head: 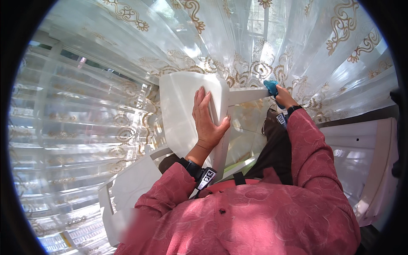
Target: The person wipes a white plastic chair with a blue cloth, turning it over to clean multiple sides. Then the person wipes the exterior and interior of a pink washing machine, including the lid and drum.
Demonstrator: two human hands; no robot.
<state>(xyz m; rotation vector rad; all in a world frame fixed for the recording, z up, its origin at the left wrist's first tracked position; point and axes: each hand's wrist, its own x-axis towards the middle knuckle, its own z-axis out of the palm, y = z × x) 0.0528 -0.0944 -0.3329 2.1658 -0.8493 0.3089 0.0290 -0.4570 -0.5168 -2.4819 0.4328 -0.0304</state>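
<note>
A white chair (178, 105) lies tipped in front of me, its smooth broad panel facing up. Flat on that panel rests my left hand (207, 119), fingers spread and thumb out to the right, gripping nothing. One white leg (248, 95) of the chair extends to the right. At the far end of this leg, my right hand (284, 96) holds a blue cloth (271, 87) against it. Part of the cloth hangs below the fingers.
Sheer curtains (223, 38) with gold embroidery hang ahead and on the left. Another white chair (137, 175) stands at the lower left. A white panelled piece (353, 159) is close on the right. Pale floor tiles (244, 140) show below the leg, beside my own dark-trousered leg.
</note>
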